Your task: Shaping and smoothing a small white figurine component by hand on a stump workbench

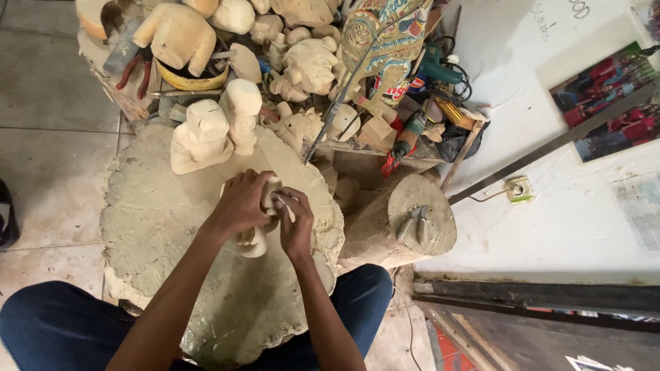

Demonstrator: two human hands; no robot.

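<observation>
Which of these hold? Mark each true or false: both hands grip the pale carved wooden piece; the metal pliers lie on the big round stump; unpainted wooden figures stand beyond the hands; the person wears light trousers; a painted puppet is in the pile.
1. Both hands, left hand and right hand, grip the pale carved wooden piece. True.
2. The metal pliers lie on the big round wooden stump. False: they lie on the smaller cut log beside it.
3. Unpainted wooden figures stand beyond the hands. True.
4. The person wears light trousers. False: dark blue trousers.
5. A painted puppet is in the pile. True.
</observation>
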